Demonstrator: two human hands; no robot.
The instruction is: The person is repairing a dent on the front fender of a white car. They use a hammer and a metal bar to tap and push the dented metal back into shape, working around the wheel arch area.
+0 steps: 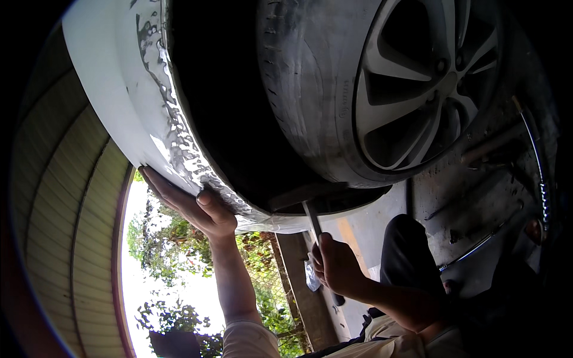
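Note:
My left hand (194,206) lies against the white car's fender (110,71), its fingers stretched along the outer panel and the thumb apart near the wheel-arch edge. Along that arch edge the paint is scraped down to a rough, shiny, patchy surface (179,134). My right hand (340,268) is closed round the handle of a hammer (313,219). The hammer's dark head reaches to the lower end of the wheel-arch opening, beside the tyre (292,89). Deep shadow hides the inside of the arch, and I cannot tell whether the head touches metal.
A spoked alloy wheel (441,89) fills the upper right. On the dark floor at the right lie a long shiny curved bar (540,173) and another metal rod (477,246). My bent knee (406,247) is close to my right hand. Ribbed roofing (59,179) spans the left side.

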